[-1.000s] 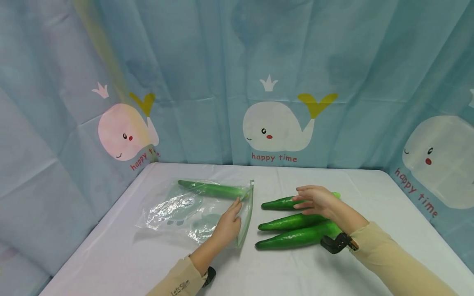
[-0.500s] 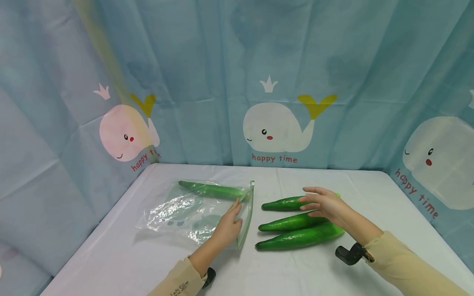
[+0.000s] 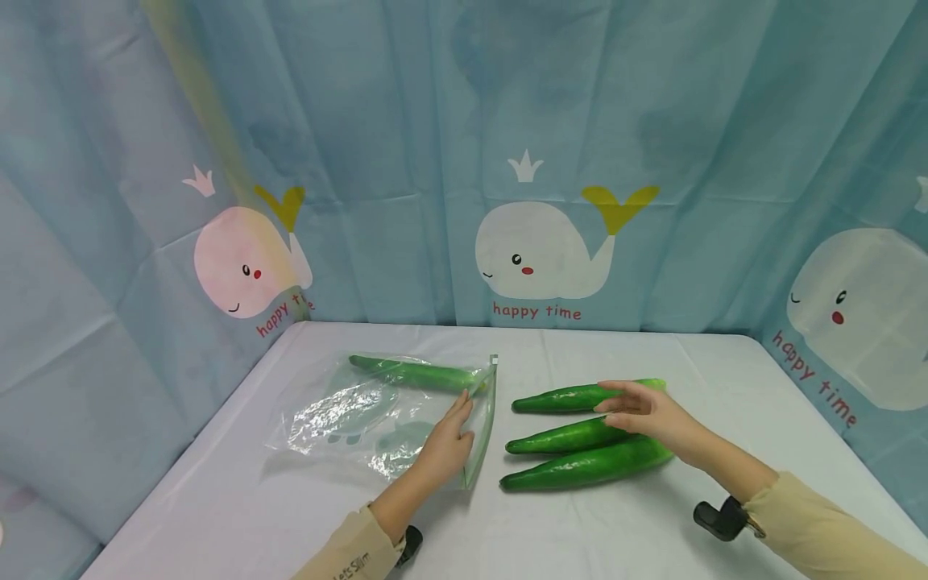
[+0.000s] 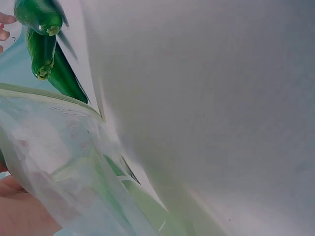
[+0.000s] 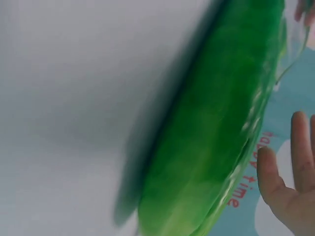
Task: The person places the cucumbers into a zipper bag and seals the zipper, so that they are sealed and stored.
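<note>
A clear zip bag (image 3: 348, 411) with a green-edged mouth lies at the left, one cucumber (image 3: 413, 374) inside it near its far side. My left hand (image 3: 444, 441) holds the bag by its raised mouth; plastic hides part of the fingers in the left wrist view. To the right lie three more cucumbers: a far one (image 3: 554, 400), a middle one (image 3: 558, 439) and a near one (image 3: 580, 470). Over the right ends of the far and middle ones hovers my right hand (image 3: 645, 411), fingers spread loosely and holding nothing. The near cucumber (image 5: 211, 113) fills much of the right wrist view.
Everything lies on a white-covered table (image 3: 551, 532). Blue curtains (image 3: 406, 161) printed with whales stand behind it and on both sides. A black wrist camera (image 3: 719, 519) sits under the right wrist, close over the tabletop.
My right hand has shifted right and a little toward me over the cucumbers, its fingers drawing slightly closer to the thumb. The left hand, bag and cucumbers stay in place.
</note>
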### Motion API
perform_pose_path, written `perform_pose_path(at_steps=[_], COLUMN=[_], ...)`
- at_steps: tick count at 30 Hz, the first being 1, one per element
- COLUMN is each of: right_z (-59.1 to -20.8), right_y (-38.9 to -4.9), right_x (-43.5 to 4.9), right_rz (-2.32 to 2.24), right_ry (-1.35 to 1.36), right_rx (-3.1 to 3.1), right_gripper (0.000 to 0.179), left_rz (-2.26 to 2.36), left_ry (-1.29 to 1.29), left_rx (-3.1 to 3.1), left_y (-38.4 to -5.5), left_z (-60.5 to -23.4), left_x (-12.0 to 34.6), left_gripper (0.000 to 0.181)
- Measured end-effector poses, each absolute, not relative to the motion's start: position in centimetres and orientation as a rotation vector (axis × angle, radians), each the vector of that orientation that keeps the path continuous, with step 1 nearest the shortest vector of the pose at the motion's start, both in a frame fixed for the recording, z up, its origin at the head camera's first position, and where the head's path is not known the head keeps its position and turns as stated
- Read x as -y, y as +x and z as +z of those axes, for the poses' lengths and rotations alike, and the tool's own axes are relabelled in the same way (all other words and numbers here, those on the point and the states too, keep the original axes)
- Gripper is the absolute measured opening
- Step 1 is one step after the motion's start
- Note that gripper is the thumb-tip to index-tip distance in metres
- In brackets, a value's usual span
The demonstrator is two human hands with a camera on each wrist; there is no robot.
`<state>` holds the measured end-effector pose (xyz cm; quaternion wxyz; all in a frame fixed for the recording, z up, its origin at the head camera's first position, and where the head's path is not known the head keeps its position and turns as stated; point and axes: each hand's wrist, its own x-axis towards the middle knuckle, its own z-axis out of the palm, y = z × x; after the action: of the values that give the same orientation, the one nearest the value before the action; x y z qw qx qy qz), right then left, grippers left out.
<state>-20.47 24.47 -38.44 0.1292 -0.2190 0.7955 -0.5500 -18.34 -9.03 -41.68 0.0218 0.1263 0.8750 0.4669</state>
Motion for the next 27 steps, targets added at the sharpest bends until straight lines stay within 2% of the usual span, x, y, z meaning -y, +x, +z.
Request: perform_pose_path(at_steps=[10,17,27], right_z=[-39.7,-40.6,-41.4], right_y=[-20.1,-20.0,-19.9], right_x=[-26.0,-26.7,-26.9], right_rz=[-1.319,-1.222,-0.937], right_ry=[-0.976,-1.14,-1.193], right_rx=[-2.474,-2.478,-2.627], right_gripper=[0.053,0.055,0.06], left_rz=[1.451,1.451,1.442], left_ry=[0.392,0.402,0.413], left_rx=[-2.706,-2.704,-2.709], left_y=[-18.3,-18.3,-18.3], left_z=[-41.6,-41.6,-41.7], left_x=[9.0,9.1,9.1], left_gripper=[0.051,0.051,0.05])
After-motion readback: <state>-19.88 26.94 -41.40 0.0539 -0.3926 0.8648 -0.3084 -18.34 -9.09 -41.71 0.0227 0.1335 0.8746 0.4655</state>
